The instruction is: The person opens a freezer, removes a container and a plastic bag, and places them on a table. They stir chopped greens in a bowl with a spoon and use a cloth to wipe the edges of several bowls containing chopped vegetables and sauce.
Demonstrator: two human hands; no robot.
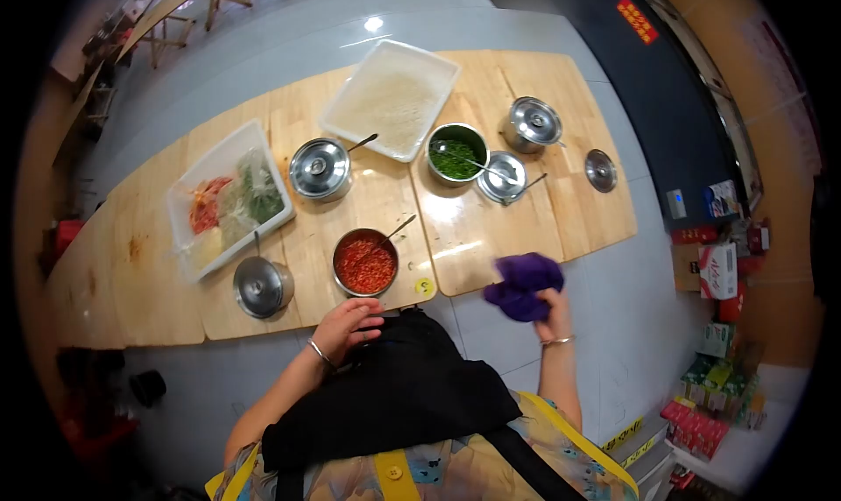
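Observation:
My right hand point(554, 317) grips a bunched purple cloth point(523, 287) beyond the table's near edge, at the right. My left hand point(349, 328) holds nothing, its fingers apart, just below a metal pot of chopped red chili point(365, 266) with a spoon in it. Left of that pot stands a lidded metal pot point(263, 288). Farther back are another lidded pot point(320, 168) with a handle sticking out and an uncovered pot of chopped greens point(455, 155) with a spoon. A round metal lid point(502, 175) lies beside the greens.
A white tray point(289, 205) with bagged ingredients stands at the left of the wooden table point(473, 247). At the back is a white tray point(336, 116) with pale contents. A lidded pot point(533, 123) and a loose lid point(601, 170) are at the right. Boxes point(718, 270) stand farther right.

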